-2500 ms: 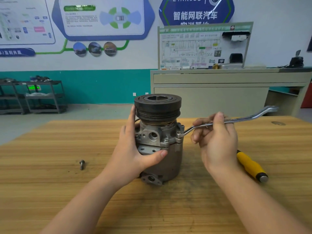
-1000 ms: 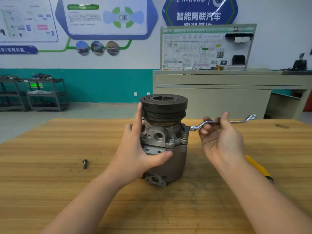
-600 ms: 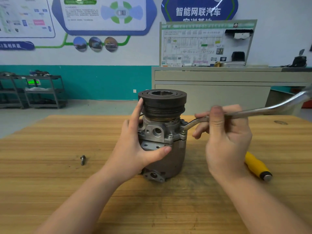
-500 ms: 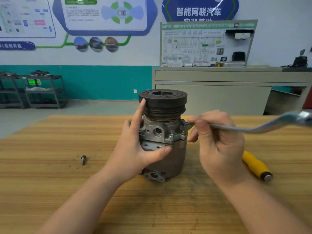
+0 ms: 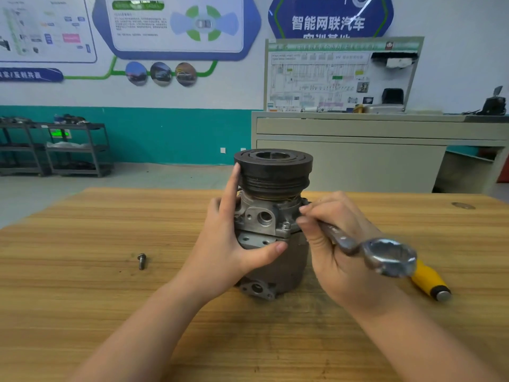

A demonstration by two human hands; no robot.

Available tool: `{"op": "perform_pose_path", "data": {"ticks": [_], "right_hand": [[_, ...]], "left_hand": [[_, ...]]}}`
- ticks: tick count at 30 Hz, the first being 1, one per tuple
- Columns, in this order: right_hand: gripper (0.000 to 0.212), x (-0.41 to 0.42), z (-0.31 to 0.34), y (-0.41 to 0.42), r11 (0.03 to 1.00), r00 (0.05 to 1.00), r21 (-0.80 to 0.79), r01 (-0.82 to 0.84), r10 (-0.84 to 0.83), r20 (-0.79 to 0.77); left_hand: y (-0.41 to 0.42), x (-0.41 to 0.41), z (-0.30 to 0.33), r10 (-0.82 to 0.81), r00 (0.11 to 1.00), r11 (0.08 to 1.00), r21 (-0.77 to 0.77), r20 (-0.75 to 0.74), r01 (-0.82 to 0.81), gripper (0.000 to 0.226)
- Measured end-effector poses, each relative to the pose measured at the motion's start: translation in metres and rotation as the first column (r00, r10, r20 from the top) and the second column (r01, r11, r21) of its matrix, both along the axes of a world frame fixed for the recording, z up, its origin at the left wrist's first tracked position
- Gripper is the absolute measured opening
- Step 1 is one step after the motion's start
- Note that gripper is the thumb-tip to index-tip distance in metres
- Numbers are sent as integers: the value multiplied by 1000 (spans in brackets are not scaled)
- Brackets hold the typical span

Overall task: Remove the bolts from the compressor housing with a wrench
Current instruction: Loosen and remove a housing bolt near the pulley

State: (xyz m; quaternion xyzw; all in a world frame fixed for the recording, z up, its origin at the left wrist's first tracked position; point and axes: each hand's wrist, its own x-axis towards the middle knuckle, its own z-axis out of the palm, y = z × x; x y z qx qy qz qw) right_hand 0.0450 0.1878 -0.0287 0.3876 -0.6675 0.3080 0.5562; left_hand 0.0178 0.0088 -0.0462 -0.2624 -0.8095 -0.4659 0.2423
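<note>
The grey metal compressor [image 5: 272,216] stands upright on the wooden table [image 5: 82,285], its dark pulley on top. My left hand [image 5: 234,244] wraps its left side, thumb across the front below a bolt [image 5: 286,225] in the housing flange. My right hand [image 5: 338,252] grips a silver ring wrench [image 5: 366,248] by its shank at the housing's right side. The wrench's free ring end points toward me; its other end is hidden behind my fingers. One loose bolt [image 5: 141,260] lies on the table to the left.
A yellow-handled tool [image 5: 429,279] lies on the table to the right, behind my right hand. Beyond the table's far edge stand a beige cabinet [image 5: 358,161] with a display board and metal shelves [image 5: 55,147] at the left wall.
My right hand has swung the wrench handle round from pointing right and away to pointing toward me. The compressor and my left hand have stayed in place.
</note>
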Motion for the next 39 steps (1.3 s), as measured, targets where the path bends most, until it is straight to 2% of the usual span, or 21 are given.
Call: {"op": "perform_pose_path", "data": {"ticks": [1, 3, 5, 7, 8, 10, 12, 14, 15, 16, 18, 21, 23, 25, 27, 31, 34, 37, 39], "right_hand": [[50, 0, -1, -2, 999, 1000, -40, -13, 13, 6], [33, -1, -5, -6, 963, 988, -244, -119, 138, 63], [17, -5, -4, -8, 808, 945, -551, -208, 311, 98], [18, -13, 0, -3, 599, 880, -785, -159, 447, 163], [20, -18, 4, 2, 516, 820, -849, -110, 530, 215], [23, -28, 11, 11, 366, 623, -930, -24, 733, 273], [25, -33, 16, 19, 194, 431, -980, 30, 882, 188], [27, -34, 17, 26, 63, 390, -998, 15, 919, 64], [25, -34, 17, 30, 74, 412, -997, 6, 909, 70], [24, -34, 15, 34, 142, 450, -990, 1, 884, 127], [21, -32, 11, 40, 370, 537, -929, -2, 784, 311], [20, -27, 6, 39, 757, 642, -652, 48, 477, 600], [17, -20, 5, 30, 894, 686, -447, 42, 299, 663], [27, -16, 2, 23, 935, 705, -354, -24, 267, 657], [32, -14, 1, 19, 941, 711, -337, -27, 255, 655], [22, -17, -1, 21, 933, 681, -359, 34, 241, 691], [9, -17, -3, 21, 937, 638, -348, 14, 260, 725], [21, -13, -3, 23, 943, 630, -333, -22, 271, 727], [6, -13, -2, 23, 931, 614, -363, -37, 308, 727]], "left_hand": [[0, 0, 0, 0, 1000, 1000, 2, 1, 0, 121], [0, 0, 0, -1, 1000, 1000, 6, 5, 1, 120], [0, 0, 0, -7, 1000, 1000, 14, 14, 7, 119], [0, 1, 0, -17, 1000, 1000, 26, 21, 16, 118], [1, 1, 0, -20, 1000, 999, 31, 23, 20, 117], [1, 0, -1, -25, 999, 999, 40, 29, 24, 117], [1, 0, -2, -31, 999, 998, 56, 40, 29, 119], [1, -1, -2, -31, 998, 997, 67, 55, 27, 121], [1, -1, -2, -28, 997, 997, 73, 65, 23, 122], [1, -1, -2, -25, 997, 997, 78, 74, 20, 123], [1, -1, -1, -26, 996, 997, 80, 81, 19, 123], [1, 0, -1, -33, 996, 996, 80, 81, 26, 124], [1, 0, -1, -38, 996, 996, 78, 76, 32, 124], [1, 0, -1, -43, 996, 996, 76, 75, 37, 124], [1, 0, -1, -44, 996, 996, 83, 80, 38, 124], [1, 0, -1, -36, 996, 996, 85, 85, 28, 124], [0, -1, 0, -41, 996, 995, 92, 84, 33, 124], [0, -1, 0, -33, 996, 996, 88, 79, 26, 121], [0, -1, 0, -35, 997, 996, 87, 74, 29, 121]]}}
